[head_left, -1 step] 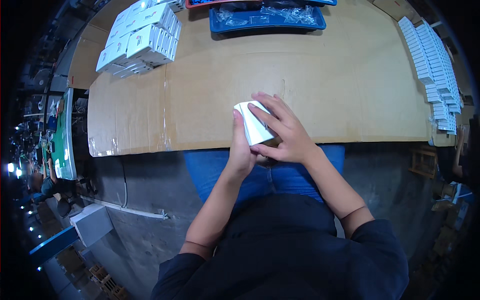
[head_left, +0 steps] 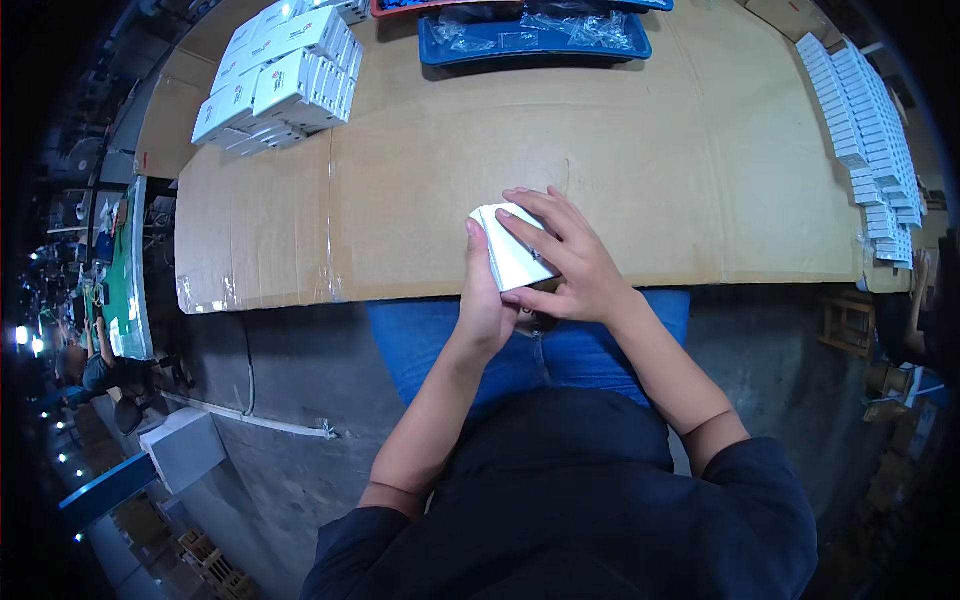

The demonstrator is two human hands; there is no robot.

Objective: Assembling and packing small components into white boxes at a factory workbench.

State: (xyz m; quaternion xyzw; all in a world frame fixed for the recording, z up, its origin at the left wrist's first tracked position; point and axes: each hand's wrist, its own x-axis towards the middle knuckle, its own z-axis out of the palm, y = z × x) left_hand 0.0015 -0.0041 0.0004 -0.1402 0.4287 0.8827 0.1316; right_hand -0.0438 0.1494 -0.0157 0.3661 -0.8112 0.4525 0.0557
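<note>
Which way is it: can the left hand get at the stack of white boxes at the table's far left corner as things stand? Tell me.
Probably yes. The left hand is on the small white box, but bare cardboard tabletop lies between it and the stacked white boxes; it would need a long stretch.

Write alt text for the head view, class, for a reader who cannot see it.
Both hands, left hand and right hand, hold a small white box at the near edge of a cardboard-covered table. Stacked white boxes sit far left, a blue tray at the back.
</note>
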